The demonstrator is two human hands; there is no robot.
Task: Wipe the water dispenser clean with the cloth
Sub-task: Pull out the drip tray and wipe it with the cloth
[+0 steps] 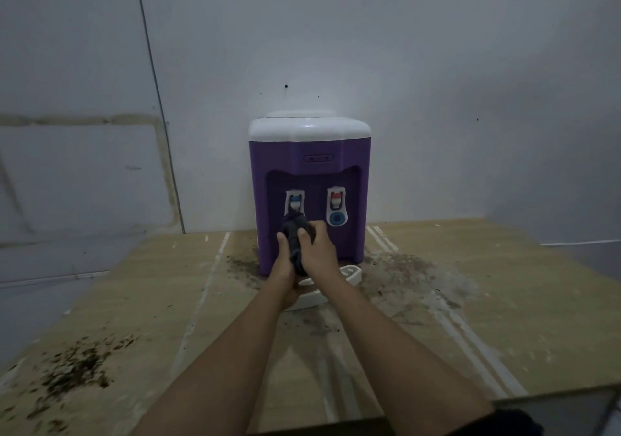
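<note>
A purple water dispenser [309, 163] with a white top stands on a wooden table against the wall. It has a blue tap [295, 200] on the left and a red tap [336, 198] on the right. A dark cloth [295, 234] is bunched up just below the blue tap. My left hand [284, 264] and my right hand [317, 250] both grip the cloth, side by side, in front of the tap recess. The white drip tray [351, 272] shows partly behind my right wrist.
The wooden table [470, 301] is dusty, with dark crumbs at the front left [77, 368] and grime around the dispenser's base [396, 264]. A grey wall stands close behind. The table's front edge lies near my elbows.
</note>
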